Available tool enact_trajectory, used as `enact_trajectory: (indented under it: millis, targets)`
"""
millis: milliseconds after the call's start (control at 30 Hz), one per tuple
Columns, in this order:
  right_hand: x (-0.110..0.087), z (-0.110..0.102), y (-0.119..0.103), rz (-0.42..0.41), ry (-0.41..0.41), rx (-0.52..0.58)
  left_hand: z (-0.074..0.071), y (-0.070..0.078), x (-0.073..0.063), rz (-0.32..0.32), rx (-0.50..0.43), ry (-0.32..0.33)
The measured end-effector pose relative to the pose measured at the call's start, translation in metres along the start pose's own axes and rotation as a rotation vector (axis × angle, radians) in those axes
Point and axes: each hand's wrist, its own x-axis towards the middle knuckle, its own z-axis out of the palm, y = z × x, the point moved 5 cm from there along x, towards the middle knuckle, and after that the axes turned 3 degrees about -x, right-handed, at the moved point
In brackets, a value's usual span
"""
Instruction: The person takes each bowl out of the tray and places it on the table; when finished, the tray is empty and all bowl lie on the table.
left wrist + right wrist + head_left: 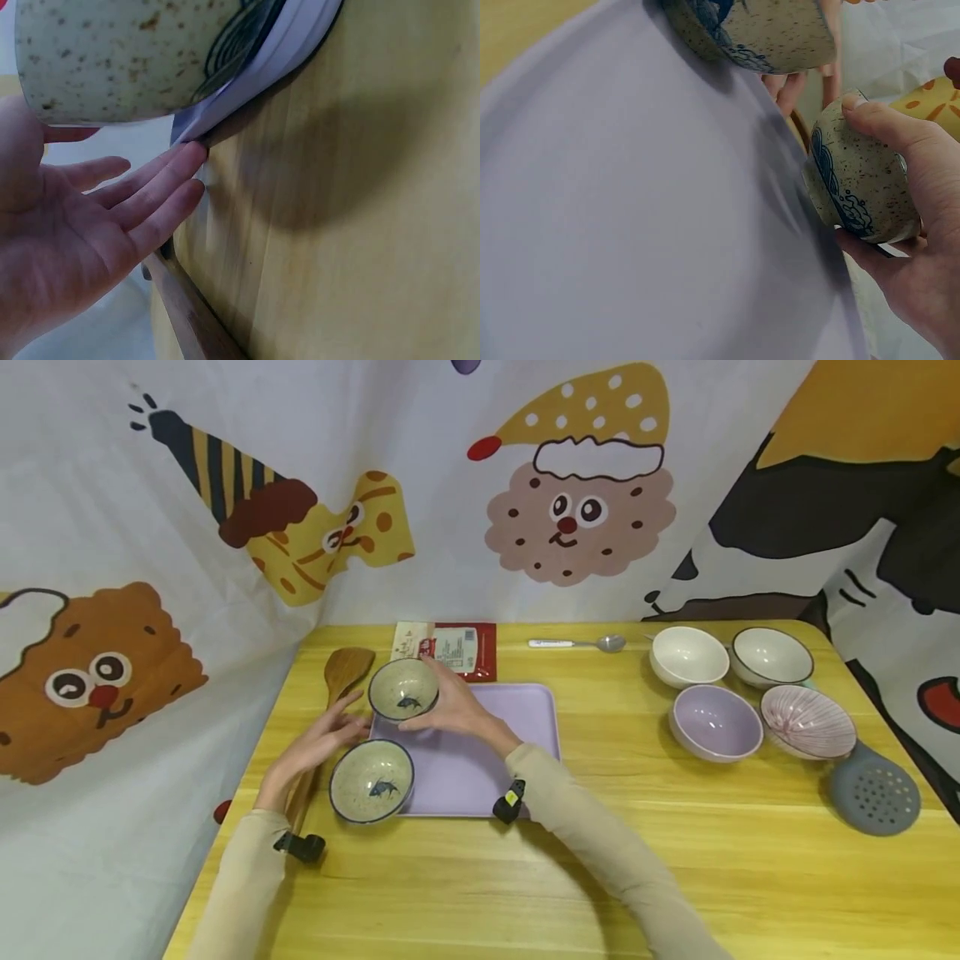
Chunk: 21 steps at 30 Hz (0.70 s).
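Observation:
In the head view my right hand (459,706) grips a speckled bowl (397,681) with a dark rim and a blue fish inside, held over the far left corner of a lilac tray (487,768). Thumb and fingers wrap its side in the right wrist view, where blue drawing shows on the bowl (870,176). A larger matching bowl (367,785) sits nearer, overlapping the tray's front left corner. Left of both bowls, my left hand (324,745) has its fingers extended and holds nothing. Its fingertips come close to the tray edge in the left wrist view, below the larger bowl (127,60).
A wooden spatula (347,670) lies along the left, partly under my left arm. Behind the tray are a red-and-cream packet (476,647) and a spoon (609,644). Several bowls (716,727) stand grouped at right, beside a grey slotted skimmer (873,793). A printed cloth hangs behind.

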Motion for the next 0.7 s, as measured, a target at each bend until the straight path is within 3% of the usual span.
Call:
enact_trajectory:
  millis: [333,533,700]
  targets:
    - [-0.018,-0.037,-0.002,0.023,0.082,-0.002,-0.003,-0.001,0.019,-0.003,0.091,-0.020]
    - [-0.029,-0.057,0.003,0.050,0.118,-0.013,-0.003,-0.003,0.023,0.022,0.118,-0.049]
    - [-0.040,-0.075,0.008,0.065,0.154,0.003,-0.002,-0.006,0.026,0.039,0.131,-0.031]
